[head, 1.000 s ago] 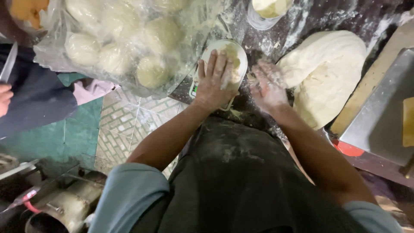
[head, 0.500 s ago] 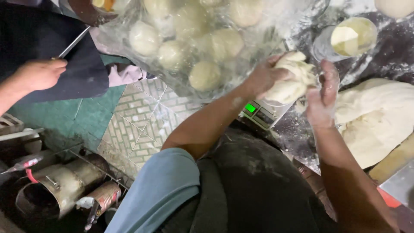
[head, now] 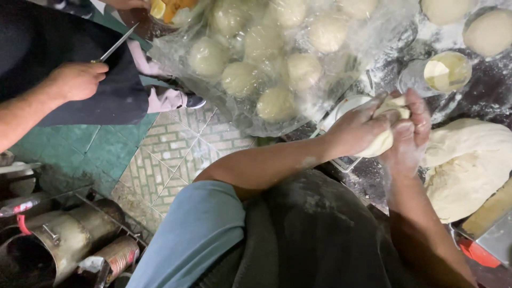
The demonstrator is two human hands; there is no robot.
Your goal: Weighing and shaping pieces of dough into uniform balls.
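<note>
Nine dough balls (head: 276, 103) show under the clear plastic sheet (head: 176, 58) at upper centre, though the film blurs some; two more dough rounds (head: 489, 32) at upper right; one large dough mass (head: 469, 165) at right; one small cup (head: 447, 71); one knife (head: 118, 44) at upper left.

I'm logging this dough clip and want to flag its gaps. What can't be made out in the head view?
- Dough piece: mostly covered by the left hand and right hand; its shape is unclear.
- Scale: hidden beneath the hands, display unseen.
- Big dough mass: cut off by the right edge.
- Dough balls: blurred by the plastic sheet over them.
- Other person's hand holds a knife; what it cuts is out of view.
</note>
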